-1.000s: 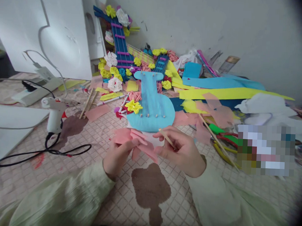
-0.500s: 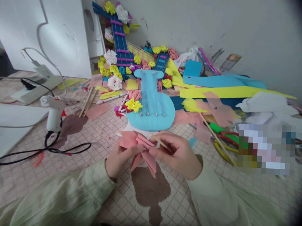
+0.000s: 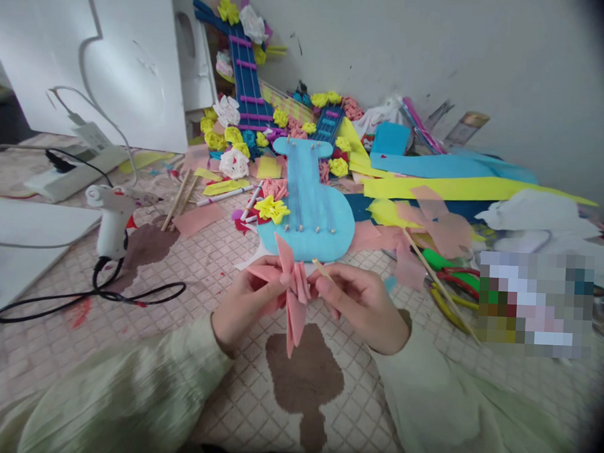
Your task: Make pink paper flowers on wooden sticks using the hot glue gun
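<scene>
My left hand (image 3: 246,303) pinches a pink paper flower (image 3: 294,316) with pointed petals and a folded centre. My right hand (image 3: 361,306) is closed on a thin wooden stick (image 3: 322,267), its fingertips close against the right side of the flower; whether they touch it I cannot tell. Just beyond my hands lies a light blue guitar-shaped piece (image 3: 318,220) with small pegs at both ends. A yellow paper flower (image 3: 272,210) sits on its left edge.
On the left stand a white glue gun (image 3: 113,221) with a looped black cord and a power strip (image 3: 77,173). Dark blue paper guitars with flowers (image 3: 248,84) lean at the back. Pliers (image 3: 448,306), another stick (image 3: 442,286) and yellow strips (image 3: 474,188) lie right.
The pink flower has been turned in my left hand, so one petal now points up and others down. My right hand has shifted slightly right, still with the stick.
</scene>
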Motion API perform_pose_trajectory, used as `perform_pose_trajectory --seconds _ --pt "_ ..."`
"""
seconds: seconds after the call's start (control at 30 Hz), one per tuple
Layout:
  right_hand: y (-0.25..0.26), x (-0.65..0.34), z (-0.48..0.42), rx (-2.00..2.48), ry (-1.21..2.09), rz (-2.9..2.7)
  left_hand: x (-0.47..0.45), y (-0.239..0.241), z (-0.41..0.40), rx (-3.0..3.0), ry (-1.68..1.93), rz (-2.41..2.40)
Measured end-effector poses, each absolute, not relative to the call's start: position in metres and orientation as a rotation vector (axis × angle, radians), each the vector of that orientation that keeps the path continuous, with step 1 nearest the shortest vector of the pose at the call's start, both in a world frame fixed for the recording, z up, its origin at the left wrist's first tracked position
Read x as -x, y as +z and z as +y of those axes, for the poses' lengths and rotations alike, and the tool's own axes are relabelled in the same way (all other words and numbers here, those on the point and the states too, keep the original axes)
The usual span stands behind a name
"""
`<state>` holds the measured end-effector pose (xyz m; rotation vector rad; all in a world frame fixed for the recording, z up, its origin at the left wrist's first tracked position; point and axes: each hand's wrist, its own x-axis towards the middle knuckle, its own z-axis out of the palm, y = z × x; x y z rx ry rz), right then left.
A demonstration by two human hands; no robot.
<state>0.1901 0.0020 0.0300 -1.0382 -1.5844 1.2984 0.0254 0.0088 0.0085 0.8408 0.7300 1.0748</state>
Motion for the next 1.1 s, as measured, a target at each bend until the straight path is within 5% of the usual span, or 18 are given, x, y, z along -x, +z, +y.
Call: perform_pose_trajectory --seconds 0.23,0.47,1.1 --pt "0.0320 -0.1934 0.0021 1.026 0.917 -1.774 -0.0241 0.0167 0.0079 -0.703 0.970 0.722" --pt "0.0276 -0.1920 0.0001 0.863 1.106 -1.775 -0.0238 0.0164 0.0071 -0.696 0.941 0.722" --pt "0.0256 -0.1859 -0.0053 0.920 0.982 -1.842 -0.0226 0.0175 0.0053 -0.704 0.913 0.698"
